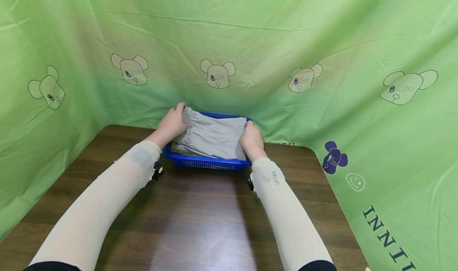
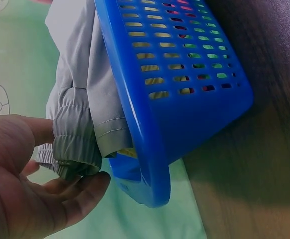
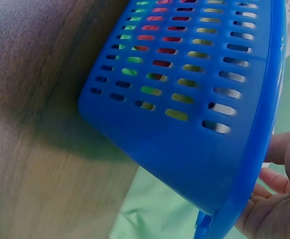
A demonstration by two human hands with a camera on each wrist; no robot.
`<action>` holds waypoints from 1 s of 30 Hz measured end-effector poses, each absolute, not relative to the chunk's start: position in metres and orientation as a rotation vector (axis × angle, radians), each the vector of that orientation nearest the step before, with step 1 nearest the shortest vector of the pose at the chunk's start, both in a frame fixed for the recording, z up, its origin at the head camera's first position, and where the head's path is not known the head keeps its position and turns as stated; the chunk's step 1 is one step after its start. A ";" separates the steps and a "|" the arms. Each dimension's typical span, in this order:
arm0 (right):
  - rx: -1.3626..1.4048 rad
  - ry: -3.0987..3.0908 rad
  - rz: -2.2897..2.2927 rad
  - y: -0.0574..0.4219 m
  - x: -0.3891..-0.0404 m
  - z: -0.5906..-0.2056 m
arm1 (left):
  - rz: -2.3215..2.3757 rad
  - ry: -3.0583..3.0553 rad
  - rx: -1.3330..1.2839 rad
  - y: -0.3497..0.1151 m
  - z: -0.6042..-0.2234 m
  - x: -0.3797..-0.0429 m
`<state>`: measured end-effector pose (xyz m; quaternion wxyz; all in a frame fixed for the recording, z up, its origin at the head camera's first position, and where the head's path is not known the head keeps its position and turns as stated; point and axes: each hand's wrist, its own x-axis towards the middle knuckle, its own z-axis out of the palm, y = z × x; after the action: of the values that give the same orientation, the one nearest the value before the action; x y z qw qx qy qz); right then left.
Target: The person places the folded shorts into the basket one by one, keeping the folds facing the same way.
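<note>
A folded light grey garment [image 1: 216, 134] with a gathered elastic band lies across the top of a blue plastic basket [image 1: 207, 162]. My left hand [image 1: 173, 124] holds the elastic end of it, thumb on one side and fingers beneath, as the left wrist view shows at the gathered band [image 2: 75, 134]. At the opposite end, my right hand [image 1: 252, 138] pinches the garment's edge beside the basket rim. In the right wrist view the rim hides part of the right hand [image 3: 279, 199]. Yellow, red and green things show through the basket's slots [image 3: 172, 52].
The basket stands at the back of a brown wooden table [image 1: 200, 215], close to a green printed curtain [image 1: 257, 36] that hangs behind and along both sides. Both forearms, in pale sleeves [image 1: 107, 191], reach across the table.
</note>
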<state>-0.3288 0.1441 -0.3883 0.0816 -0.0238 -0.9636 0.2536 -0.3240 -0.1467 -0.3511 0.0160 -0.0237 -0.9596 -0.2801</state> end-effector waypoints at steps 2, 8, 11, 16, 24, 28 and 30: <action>-0.039 -2.882 0.731 0.144 -0.329 -0.388 | -0.864 -2.989 -0.070 -0.147 -0.352 -0.325; 0.053 -2.883 0.611 0.143 -0.327 -0.390 | -0.849 -3.005 -0.074 -0.149 -0.355 -0.327; 0.095 -2.870 0.544 0.143 -0.326 -0.391 | -0.844 -3.018 -0.072 -0.150 -0.357 -0.329; 0.178 -2.855 0.437 0.141 -0.324 -0.391 | -0.829 -3.035 -0.059 -0.152 -0.361 -0.331; 0.240 -2.875 0.382 0.139 -0.322 -0.389 | -0.780 -3.083 -0.089 -0.150 -0.365 -0.334; 0.277 -2.890 0.371 0.138 -0.322 -0.389 | -0.751 -3.107 -0.098 -0.148 -0.366 -0.334; 0.285 -2.895 0.360 0.138 -0.322 -0.390 | -0.745 -3.121 -0.098 -0.146 -0.366 -0.334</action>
<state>-0.3220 0.1380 -0.3900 0.1049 0.0968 -0.9822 0.1222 -0.3343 -0.1463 -0.3658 -0.0344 -0.0306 -0.9716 -0.2320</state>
